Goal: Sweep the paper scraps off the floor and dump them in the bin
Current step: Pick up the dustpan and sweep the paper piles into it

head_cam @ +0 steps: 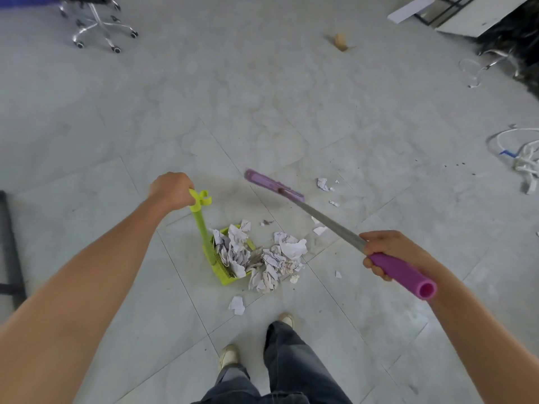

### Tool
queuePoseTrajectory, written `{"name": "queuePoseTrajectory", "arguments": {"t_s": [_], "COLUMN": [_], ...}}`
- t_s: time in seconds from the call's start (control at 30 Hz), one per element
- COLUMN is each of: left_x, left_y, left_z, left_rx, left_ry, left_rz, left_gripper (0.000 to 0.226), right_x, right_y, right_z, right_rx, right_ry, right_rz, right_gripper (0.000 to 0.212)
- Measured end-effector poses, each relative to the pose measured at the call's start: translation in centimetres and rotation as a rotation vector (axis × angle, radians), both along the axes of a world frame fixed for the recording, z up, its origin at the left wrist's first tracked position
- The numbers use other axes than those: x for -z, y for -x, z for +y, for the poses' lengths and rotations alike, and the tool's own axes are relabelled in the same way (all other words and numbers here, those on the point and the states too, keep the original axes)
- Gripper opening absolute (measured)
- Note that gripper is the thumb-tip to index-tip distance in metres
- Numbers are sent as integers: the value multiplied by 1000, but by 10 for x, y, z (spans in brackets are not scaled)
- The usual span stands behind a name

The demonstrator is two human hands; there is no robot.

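Observation:
My left hand [172, 190] grips the top of the upright handle of a lime-green dustpan [224, 277], which stands on the grey tiled floor. Crumpled paper scraps [274, 258] fill the pan and spill from its mouth to the right. My right hand [390, 252] grips a broom by its purple handle grip [405, 275]. The metal shaft runs up and left to the purple broom head [274, 186], which hovers beyond the pile. Small scraps [323, 184] lie to the right of the head, and one scrap [236, 305] lies near my feet. No bin is in view.
An office chair base [99, 27] stands at the far left. White boards and a black frame [455, 13] lie at the far right, with white cables [522, 158] on the floor at the right edge. A brown scrap [339, 42] lies far ahead. A dark bar [11, 246] runs along the left edge.

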State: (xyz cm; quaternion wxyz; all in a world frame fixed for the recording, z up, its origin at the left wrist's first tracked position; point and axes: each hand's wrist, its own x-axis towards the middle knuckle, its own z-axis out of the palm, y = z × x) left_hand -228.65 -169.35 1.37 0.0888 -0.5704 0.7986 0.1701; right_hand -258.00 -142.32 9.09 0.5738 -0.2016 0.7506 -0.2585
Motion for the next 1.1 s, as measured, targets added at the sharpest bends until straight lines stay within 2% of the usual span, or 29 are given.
{"name": "queuePoseTrajectory", "arguments": {"t_s": [0.13,0.23,0.4,0.57,0.67,0.77,0.87,0.97,1.1], "left_x": [2,3,6,10,9,5,2,3,7], "left_y": [3,7,12,7,8,7,2,-5,-9], "left_z": [-4,-8,-13,-19,-20,-23,-26,-30,-33], "left_rx": [-22,-48,-87,-98,-73,-21,8,71,142], "left_ry": [-5,-2,-10,-20,-16,-15,-41,-28,-6], "left_rz": [-46,-84,-124,-156,-152,-169,-155,-134,-90], "left_gripper": [24,24,7,21,15,5,13,7,12], "right_x": [25,49,101,146,169,183,189,187,176], "right_y": [45,92,173,204,193,166,132,87,9], "right_z": [-39,-72,-113,-108,-90,-70,-51,-30,0], "right_rx": [9,45,85,131,145,103,77,99,82], "right_ry": [11,15,-27,-153,-261,-332,-378,-437,-462], "right_rz": [152,184,249,213,170,221,255,227,198], "right_gripper": [11,12,16,16,13,9,11,16,25]}}
